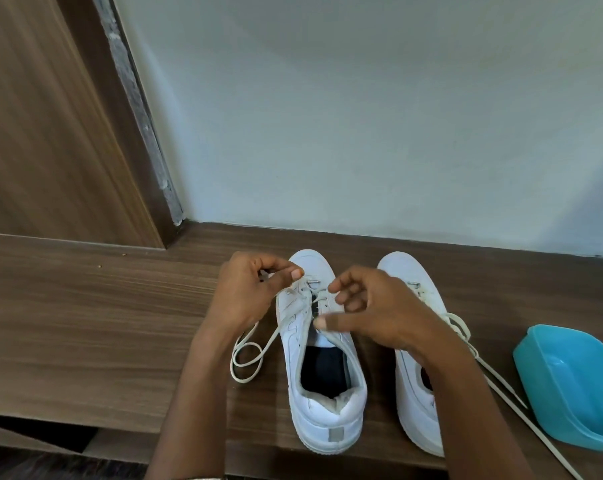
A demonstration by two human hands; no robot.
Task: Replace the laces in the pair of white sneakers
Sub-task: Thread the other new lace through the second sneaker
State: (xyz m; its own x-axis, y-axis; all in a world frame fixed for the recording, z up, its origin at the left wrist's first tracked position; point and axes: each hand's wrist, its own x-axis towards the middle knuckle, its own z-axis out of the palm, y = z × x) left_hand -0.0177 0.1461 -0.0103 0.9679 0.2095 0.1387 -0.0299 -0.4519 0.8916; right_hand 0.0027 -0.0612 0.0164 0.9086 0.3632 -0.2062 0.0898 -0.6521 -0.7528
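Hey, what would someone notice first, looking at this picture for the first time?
A left sneaker and right sneaker, both white, stand toes to the wall on a wooden shelf. The left hand pinches a lace at the left sneaker's front eyelets; the right hand hovers over its tongue. A blue tub sits far right.

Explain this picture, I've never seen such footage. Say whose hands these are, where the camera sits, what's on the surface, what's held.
No machine: these are a person's bare hands, filmed by one camera worn on their head, looking down. On the wooden surface stand the left sneaker and right sneaker, toes toward the wall, a blue tub at the right. The left hand pinches the left sneaker's lace near the front eyelets; its loose end loops on the wood. The right hand hovers over that shoe's tongue, fingers curled; whether it grips lace is unclear.
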